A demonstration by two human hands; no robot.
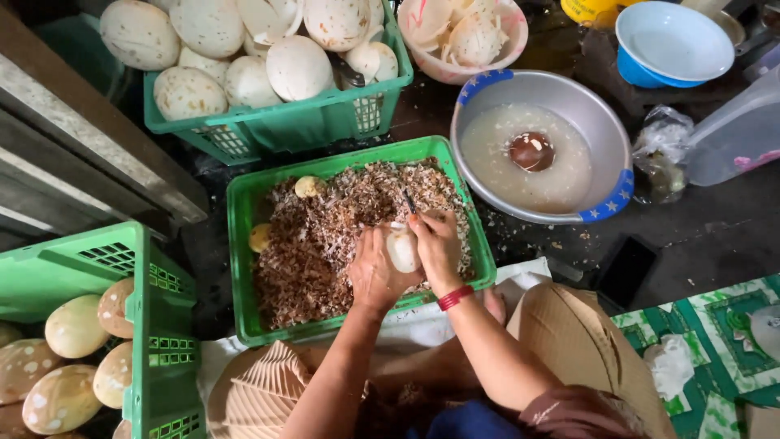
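Three green crates (pixel 244 211), middle one holding brown shavings | one steel basin (pixel 605 130), one brown nut afloat | left hand (pixel 375 272) clamped on white peeled coconut (pixel 402 249) over shavings | right hand (pixel 437 244) gripping small knife (pixel 410 202).

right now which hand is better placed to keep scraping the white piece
Probably the right hand: it holds a thin dark tool at the white piece. The left hand grips that piece, over the green tray.

A red band (pixel 456 297) circles one bare-armed wrist.
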